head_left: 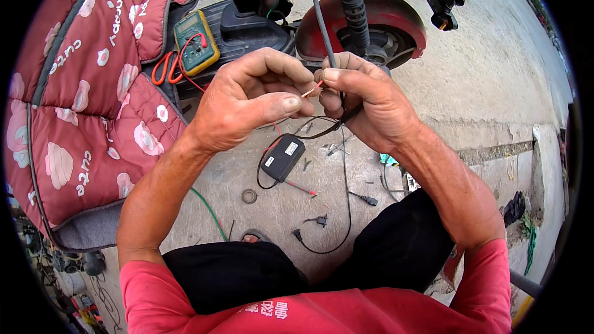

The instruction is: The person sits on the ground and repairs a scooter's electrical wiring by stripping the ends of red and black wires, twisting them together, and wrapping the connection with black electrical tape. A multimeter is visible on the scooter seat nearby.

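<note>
Wire (319,85), its end already bared but seemingly not yet joined, sits above the floor (278,213), pinched in the closed fingers of the right hand (378,104), with the left hand's (234,111) half-curled fingers at its tip, their hold unclear, and a meter (195,38) on the left edge of the footboard (218,13).

Right hand's grip (374,96) pinches a red wire (319,85) with bared end; left hand's grip (230,100) is curled just beside it, thumb and forefinger apart. Clocked from the wire: multimeter (197,43) at ten, quilted cover (93,124) at nine, black box (283,157) at seven.
</note>
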`<state>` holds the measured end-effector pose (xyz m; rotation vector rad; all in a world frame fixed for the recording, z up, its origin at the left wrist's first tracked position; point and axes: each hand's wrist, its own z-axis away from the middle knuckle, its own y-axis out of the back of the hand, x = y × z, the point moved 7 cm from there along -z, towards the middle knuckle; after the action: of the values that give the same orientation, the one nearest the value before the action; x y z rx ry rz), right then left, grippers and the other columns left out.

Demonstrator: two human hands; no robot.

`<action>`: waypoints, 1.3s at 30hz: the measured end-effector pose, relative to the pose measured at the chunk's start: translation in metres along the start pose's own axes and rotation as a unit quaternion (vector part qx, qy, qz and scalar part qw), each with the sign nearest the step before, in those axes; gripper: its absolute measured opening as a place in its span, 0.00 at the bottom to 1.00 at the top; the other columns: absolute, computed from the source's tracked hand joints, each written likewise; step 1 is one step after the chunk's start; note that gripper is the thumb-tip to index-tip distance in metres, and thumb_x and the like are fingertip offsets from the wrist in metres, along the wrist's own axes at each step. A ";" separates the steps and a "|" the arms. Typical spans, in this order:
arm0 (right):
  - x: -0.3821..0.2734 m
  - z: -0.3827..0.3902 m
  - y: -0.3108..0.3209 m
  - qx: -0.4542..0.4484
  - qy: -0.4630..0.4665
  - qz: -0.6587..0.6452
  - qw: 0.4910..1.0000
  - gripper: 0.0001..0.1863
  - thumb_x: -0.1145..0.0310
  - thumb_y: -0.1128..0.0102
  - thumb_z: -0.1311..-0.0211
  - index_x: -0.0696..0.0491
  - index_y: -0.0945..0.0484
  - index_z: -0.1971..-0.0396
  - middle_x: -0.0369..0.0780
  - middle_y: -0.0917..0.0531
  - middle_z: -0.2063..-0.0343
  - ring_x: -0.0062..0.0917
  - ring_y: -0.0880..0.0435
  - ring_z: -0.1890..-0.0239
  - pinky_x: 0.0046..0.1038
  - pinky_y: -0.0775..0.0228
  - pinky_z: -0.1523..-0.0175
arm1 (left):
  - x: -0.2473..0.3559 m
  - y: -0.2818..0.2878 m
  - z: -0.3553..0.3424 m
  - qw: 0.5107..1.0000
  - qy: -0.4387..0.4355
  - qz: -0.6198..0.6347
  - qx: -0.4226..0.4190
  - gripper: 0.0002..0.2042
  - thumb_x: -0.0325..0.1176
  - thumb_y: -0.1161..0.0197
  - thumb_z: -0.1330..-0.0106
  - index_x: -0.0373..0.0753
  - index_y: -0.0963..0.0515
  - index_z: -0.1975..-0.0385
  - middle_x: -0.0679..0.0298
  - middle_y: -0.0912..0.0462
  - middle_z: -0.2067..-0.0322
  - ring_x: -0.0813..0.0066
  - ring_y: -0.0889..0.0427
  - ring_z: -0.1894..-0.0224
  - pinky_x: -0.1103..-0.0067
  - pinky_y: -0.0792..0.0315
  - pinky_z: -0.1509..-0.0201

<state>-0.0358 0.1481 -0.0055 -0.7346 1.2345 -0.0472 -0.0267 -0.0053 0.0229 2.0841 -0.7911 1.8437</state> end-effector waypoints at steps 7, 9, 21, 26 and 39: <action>0.002 0.001 0.003 0.034 -0.018 0.004 0.999 0.14 0.66 0.34 0.39 0.54 0.27 0.57 0.32 0.21 0.72 0.14 0.24 0.72 0.18 0.34 0.66 | 0.013 0.000 -0.002 0.982 -0.051 -0.180 -0.002 0.21 0.24 0.32 0.41 0.30 0.26 0.47 0.58 0.21 0.54 0.74 0.19 0.59 0.78 0.24 0.52; 0.002 0.002 0.005 0.035 -0.018 0.001 0.999 0.14 0.66 0.34 0.38 0.54 0.27 0.57 0.32 0.21 0.72 0.14 0.24 0.72 0.18 0.34 0.66 | 0.013 -0.005 -0.003 0.966 -0.074 -0.248 -0.010 0.20 0.22 0.33 0.41 0.31 0.25 0.48 0.60 0.22 0.54 0.76 0.20 0.58 0.79 0.25 0.52; 0.013 -0.003 -0.004 -0.030 -0.037 -0.047 0.998 0.16 0.55 0.44 0.32 0.54 0.22 0.59 0.33 0.19 0.67 0.17 0.23 0.66 0.20 0.34 0.62 | 0.011 -0.011 -0.010 0.930 -0.116 -0.347 0.020 0.18 0.20 0.36 0.40 0.32 0.23 0.48 0.64 0.24 0.56 0.81 0.23 0.60 0.83 0.27 0.56; 0.012 -0.001 -0.007 -0.012 -0.061 -0.124 0.990 0.35 0.38 0.54 0.34 0.58 0.22 0.52 0.37 0.18 0.63 0.22 0.21 0.61 0.24 0.35 0.59 | 0.007 -0.006 -0.011 0.933 -0.107 -0.341 0.040 0.18 0.19 0.37 0.40 0.33 0.23 0.48 0.64 0.24 0.58 0.82 0.23 0.61 0.84 0.27 0.57; 0.011 0.001 -0.013 -0.004 -0.042 -0.174 0.984 0.40 0.35 0.56 0.34 0.62 0.26 0.48 0.43 0.22 0.54 0.29 0.24 0.52 0.32 0.33 0.43 | 0.012 -0.042 0.007 0.889 -0.142 -0.432 0.059 0.12 0.23 0.33 0.41 0.34 0.17 0.57 0.62 0.17 0.73 0.81 0.23 0.78 0.81 0.29 0.73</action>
<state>-0.0261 0.1343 -0.0080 -0.9446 1.0161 -0.2960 0.0024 0.0225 0.0406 2.2525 0.2315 1.1227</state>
